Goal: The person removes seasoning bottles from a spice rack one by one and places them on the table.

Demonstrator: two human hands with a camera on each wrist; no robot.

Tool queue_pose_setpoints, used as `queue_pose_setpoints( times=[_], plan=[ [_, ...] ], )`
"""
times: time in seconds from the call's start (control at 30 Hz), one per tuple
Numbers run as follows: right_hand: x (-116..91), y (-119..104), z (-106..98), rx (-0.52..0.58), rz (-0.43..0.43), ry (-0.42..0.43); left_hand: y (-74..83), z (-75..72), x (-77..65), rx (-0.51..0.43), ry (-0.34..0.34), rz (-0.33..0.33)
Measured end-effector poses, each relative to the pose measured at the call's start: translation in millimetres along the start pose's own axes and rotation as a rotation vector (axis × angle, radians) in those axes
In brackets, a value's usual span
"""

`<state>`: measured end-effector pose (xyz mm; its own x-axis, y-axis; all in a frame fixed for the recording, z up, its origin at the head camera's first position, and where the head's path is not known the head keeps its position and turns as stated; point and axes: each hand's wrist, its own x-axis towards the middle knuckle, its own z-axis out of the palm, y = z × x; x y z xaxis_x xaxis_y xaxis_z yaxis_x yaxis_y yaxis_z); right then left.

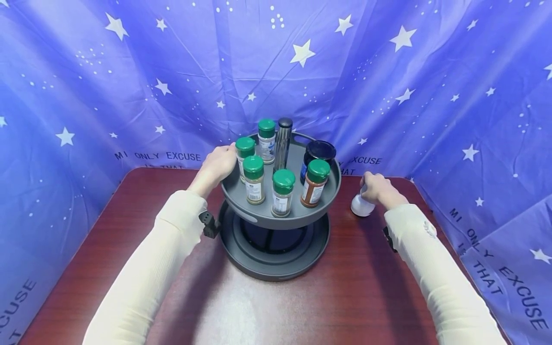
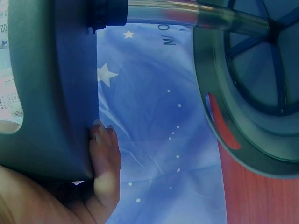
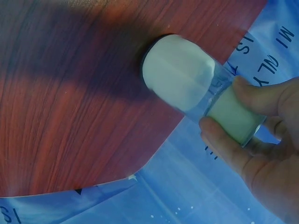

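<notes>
A two-tier grey turntable stands on the table, its upper tray (image 1: 297, 223) loaded with seasoning containers. My left hand (image 1: 215, 165) grips the left rim of that tray; in the left wrist view its fingers (image 2: 106, 161) curl against the underside, while the thumb is hidden. Right of the turntable, my right hand (image 1: 379, 189) holds a clear spice jar (image 3: 180, 72) with white contents. Thumb and fingers pinch the jar around its pale cap (image 3: 235, 114). The jar's base is at the tabletop.
Several green-capped spice bottles (image 1: 254, 184), a tall dark metallic cylinder (image 1: 283, 146) and a black-lidded jar (image 1: 320, 149) stand on the upper tray. Below it is the lower tray (image 1: 276, 272). A blue star-patterned curtain (image 1: 194, 72) hangs along the back and sides of the red-brown table (image 1: 345, 297).
</notes>
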<state>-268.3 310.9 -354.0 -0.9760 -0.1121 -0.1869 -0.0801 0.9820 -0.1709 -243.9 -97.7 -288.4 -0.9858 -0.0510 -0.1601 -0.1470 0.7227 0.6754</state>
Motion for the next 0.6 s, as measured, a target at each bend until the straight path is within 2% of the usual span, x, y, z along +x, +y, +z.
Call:
queue_pose_setpoints(
  times=[0.27, 0.47, 0.6],
  plan=[
    [-1.2, 1.3, 1.6, -0.005, 0.011, -0.008, 0.0, -0.1, -0.2, -0.008, 0.006, 0.0],
    [-3.1, 0.7, 4.1, -0.077, 0.008, -0.047, 0.0, 0.1, -0.7, 0.007, 0.009, 0.0],
    [-4.5, 0.9, 3.7, -0.083, -0.002, -0.044, -0.1, 0.2, -0.2, 0.01, 0.01, -0.003]
  ],
)
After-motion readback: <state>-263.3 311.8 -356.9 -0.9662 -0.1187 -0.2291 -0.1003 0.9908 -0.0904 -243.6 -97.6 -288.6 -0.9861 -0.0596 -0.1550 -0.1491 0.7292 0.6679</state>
